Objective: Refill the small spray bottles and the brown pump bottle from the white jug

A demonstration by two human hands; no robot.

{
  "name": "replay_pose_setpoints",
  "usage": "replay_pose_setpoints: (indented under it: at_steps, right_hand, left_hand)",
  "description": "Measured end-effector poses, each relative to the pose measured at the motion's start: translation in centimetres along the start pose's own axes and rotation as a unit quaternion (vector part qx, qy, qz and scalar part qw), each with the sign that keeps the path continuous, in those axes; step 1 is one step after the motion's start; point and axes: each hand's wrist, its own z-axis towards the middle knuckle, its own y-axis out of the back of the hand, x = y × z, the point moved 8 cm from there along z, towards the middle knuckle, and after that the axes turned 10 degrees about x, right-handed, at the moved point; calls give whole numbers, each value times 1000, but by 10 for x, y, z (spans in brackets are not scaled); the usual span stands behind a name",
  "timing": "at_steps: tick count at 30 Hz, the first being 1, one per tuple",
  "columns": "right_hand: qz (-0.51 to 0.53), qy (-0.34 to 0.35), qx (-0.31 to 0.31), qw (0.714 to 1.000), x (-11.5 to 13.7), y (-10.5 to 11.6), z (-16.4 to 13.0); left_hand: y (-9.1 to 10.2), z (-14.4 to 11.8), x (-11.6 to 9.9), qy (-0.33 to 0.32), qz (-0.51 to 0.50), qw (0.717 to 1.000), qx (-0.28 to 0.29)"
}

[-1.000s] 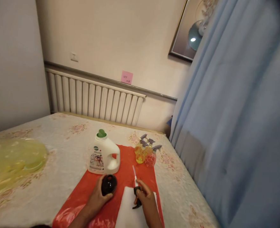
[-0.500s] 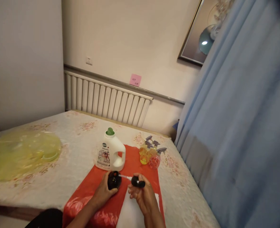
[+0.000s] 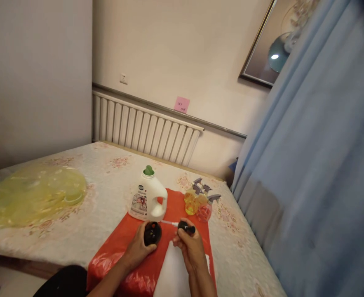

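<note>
My left hand (image 3: 141, 242) is wrapped round a dark, rounded bottle (image 3: 152, 234), its mouth tilted toward me. In my right hand (image 3: 190, 246) is a black pump head (image 3: 186, 227) with a thin pale dip tube (image 3: 168, 223) pointing left, its end out of the bottle. Just behind my left hand stands a white detergent jug (image 3: 151, 200) with a green spout (image 3: 149, 170) in its neck. To the right are several spray bottles with grey triggers, among them a yellow one (image 3: 191, 205) and a pink one (image 3: 204, 212).
A red plastic sheet (image 3: 116, 251) and a white sheet (image 3: 172, 268) lie on the flowered bed cover (image 3: 107, 198). Clear yellow plastic (image 3: 36, 194) lies at the left. Behind the bed is a radiator (image 3: 144, 128); a blue curtain (image 3: 318, 144) hangs at the right.
The dip tube's end has come away from the bottle's mouth. My right hand with the pump head has moved slightly up and right. The whole view has shifted a little.
</note>
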Motion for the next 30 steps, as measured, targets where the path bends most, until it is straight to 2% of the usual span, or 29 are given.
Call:
replay_pose_setpoints:
  at_steps: [6,13,20,26,30]
  right_hand:
    - [-190,21,33,981,16,-16,20]
    - [-247,23,54,967,19,-34,36]
    - [-351,30,83,932,3,-54,52]
    - [-462,66,74,881,-15,-54,67]
    - [-501,77,85,858,-22,-57,72]
  left_hand:
    - [-1,-1,0,-2,-10,1000,-6]
    - [-1,0,1,-7,-17,1000,-9]
    - [-1,-1,-1,-19,-26,999,-10]
    - [-1,-2,-1,-18,-26,999,-13]
    - [-2,-2,-2,-16,-28,999,-8]
